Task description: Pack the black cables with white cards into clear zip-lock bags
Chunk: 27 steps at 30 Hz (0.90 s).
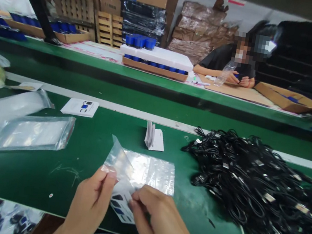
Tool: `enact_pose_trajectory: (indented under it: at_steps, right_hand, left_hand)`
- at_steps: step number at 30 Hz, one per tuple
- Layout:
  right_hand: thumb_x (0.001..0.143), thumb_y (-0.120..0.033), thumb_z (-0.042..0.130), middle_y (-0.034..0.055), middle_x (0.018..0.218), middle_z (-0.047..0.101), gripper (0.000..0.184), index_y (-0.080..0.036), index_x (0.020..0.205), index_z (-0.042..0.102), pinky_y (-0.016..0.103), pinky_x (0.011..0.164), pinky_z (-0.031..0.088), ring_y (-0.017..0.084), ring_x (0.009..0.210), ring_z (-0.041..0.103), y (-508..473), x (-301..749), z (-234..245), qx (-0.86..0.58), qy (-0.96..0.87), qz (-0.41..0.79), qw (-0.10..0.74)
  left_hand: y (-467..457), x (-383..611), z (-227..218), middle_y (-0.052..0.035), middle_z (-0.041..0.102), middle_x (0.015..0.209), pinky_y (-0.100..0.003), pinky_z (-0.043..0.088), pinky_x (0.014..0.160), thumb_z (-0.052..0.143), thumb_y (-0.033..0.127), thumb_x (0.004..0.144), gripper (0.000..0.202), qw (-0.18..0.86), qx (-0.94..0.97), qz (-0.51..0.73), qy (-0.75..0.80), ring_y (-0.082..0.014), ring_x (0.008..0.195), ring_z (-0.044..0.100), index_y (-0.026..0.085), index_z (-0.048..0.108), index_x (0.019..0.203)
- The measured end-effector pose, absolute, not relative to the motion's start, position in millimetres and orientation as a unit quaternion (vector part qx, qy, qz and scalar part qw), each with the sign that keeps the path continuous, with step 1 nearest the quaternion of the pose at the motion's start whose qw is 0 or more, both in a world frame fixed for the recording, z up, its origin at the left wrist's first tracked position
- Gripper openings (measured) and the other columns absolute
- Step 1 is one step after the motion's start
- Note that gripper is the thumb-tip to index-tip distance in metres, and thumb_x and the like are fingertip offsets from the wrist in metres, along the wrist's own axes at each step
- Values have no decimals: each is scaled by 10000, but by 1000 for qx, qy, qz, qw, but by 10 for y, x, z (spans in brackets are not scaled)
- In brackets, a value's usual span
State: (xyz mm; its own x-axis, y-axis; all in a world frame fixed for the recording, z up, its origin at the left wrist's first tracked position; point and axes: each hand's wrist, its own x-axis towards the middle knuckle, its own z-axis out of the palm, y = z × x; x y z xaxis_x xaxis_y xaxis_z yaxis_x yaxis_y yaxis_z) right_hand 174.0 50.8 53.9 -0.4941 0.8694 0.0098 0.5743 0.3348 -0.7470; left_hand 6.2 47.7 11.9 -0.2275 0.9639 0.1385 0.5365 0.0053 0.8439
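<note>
left hand (pixel 90 202) pinching lifted edge of clear poly bag (pixel 147 171) between thumb and fingertip; right hand (pixel 162 222) pressing fingers together on printed card (pixel 121 206) at bag's near edge; light, even pinch keeping film parted without creasing card; bag lying on green workbench (pixel 43 182); glare hiding bag's interior; cannot tell whether card lies inside bag or under it; right thumb hidden; black cable heap (pixel 251 189) lying to right, ends hard to make out

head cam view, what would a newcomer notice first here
The big tangled heap of black cables on the right of the green workbench stands out most. At the centre, the left hand pinches a clear plastic bag, and the right hand is at a printed card by its lower edge. Beyond, on the far bench, blue cylindrical items stand on a white foam slab.
</note>
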Motion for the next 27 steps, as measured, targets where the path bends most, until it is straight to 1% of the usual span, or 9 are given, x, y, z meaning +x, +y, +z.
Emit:
enact_pose_trajectory:
  at_steps: [4,7,9,10,12,15,21,24,27]
  right_hand:
    - [888,-212,516,35,871,621,101,-220,955,590,283,711,435,182,806,575,444,1583,308,-463,-727,360,358]
    - [764,-468,694,62,1081,600,561,-264,1241,480,307,789,468,199,894,579,263,1448,9,-474,-590,437,486]
    - [599,-620,763,70,1022,637,776,-240,1225,508,290,706,505,210,838,618,147,1326,-186,-445,-509,540,501]
    - [547,-648,775,62,920,661,773,-215,1151,564,272,632,512,196,743,628,109,1268,-256,-426,-481,590,489]
    - [615,-659,727,44,731,659,614,-169,975,643,245,538,505,158,591,616,88,1183,-314,-420,-434,657,451]
    - [794,-605,604,50,664,656,477,-139,869,679,241,543,518,145,558,627,165,1178,-219,-461,-414,656,430]
    - [872,-405,585,31,678,638,289,-157,768,692,221,547,510,147,588,638,332,1400,-21,-477,-501,554,463]
    - [883,-234,568,7,605,598,225,-170,690,667,212,512,467,129,537,597,336,1536,-12,-484,-603,406,488]
    - [854,-105,562,21,672,632,151,-173,897,689,219,539,464,124,568,595,313,1632,24,-449,-686,192,539]
  left_hand:
    - [509,-21,87,77,455,422,-212,354,417,436,340,864,303,187,563,427,682,-106,384,464,222,498,592]
    - [553,-83,110,67,500,481,-204,383,454,416,324,878,263,153,544,443,696,-112,442,501,214,531,668]
    - [582,-95,144,67,498,504,-198,383,448,404,321,884,260,144,535,453,698,-111,452,491,212,535,688]
    - [593,-92,162,67,493,511,-194,382,441,399,318,888,264,145,534,456,697,-108,453,483,213,532,685]
    - [607,-73,191,70,470,506,-186,371,421,394,313,892,284,153,535,459,693,-103,444,461,216,510,652]
    - [611,-41,206,80,416,481,-180,362,409,399,320,898,315,169,544,452,686,-96,428,437,221,467,606]
    - [583,-62,178,89,373,455,-190,335,404,402,323,896,339,188,571,420,680,-87,394,402,223,432,574]
    - [567,-93,185,83,405,443,-195,343,433,416,340,897,360,202,588,395,676,-89,409,421,215,463,563]
    - [547,-91,206,74,437,439,-201,341,450,428,357,894,384,210,604,377,670,-89,419,436,208,463,542]
